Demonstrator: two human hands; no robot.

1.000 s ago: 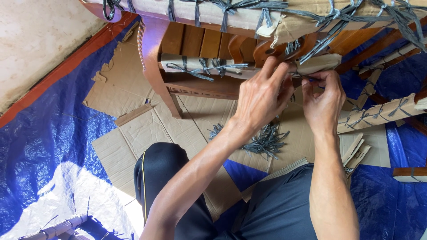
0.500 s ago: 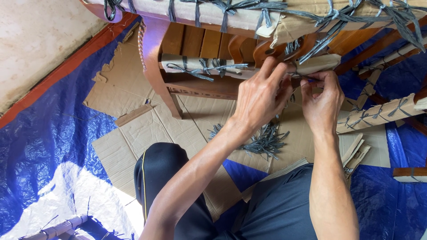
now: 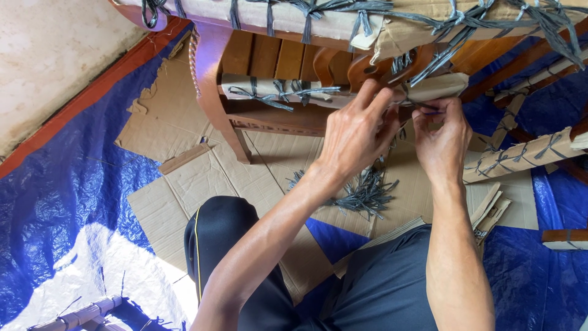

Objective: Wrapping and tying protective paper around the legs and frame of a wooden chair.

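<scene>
Up in the centre of the frame both hands meet at a cardboard-wrapped rail [image 3: 343, 90] of a reddish-brown wooden chair [image 3: 211, 67], the wrap a pale tan sleeve bound with crossed grey plastic ties [image 3: 278, 92]. The left hand [image 3: 355, 138] has its fingers bunched forward, tips pressed together against the wrap's right end, and the right hand [image 3: 441, 141] sits just beside it, thumb and forefinger pinching a thin grey tie strand [image 3: 429, 109] that lies at the wrap's edge. Across the very top runs the chair's seat edge wrapped in white padding [image 3: 288, 21] and brown cardboard, laced with more grey strapping in crisscross knots. At right centre another cardboard-sleeved wooden piece [image 3: 527, 156] slants upward, tied the same way. Below the hands, mid-frame, a loose heap of short grey tie strips [image 3: 361, 196] lies on flattened brown cardboard sheets [image 3: 177, 184], and a folded stack of cardboard scraps [image 3: 490, 214] sits just right of the right forearm. A blue tarpaulin [image 3: 67, 190] covers the floor at left and lower right, with a red-painted border and pale wall at upper left. In the lower left corner, one more wrapped, tied bundle [image 3: 79, 315] pokes into view.
</scene>
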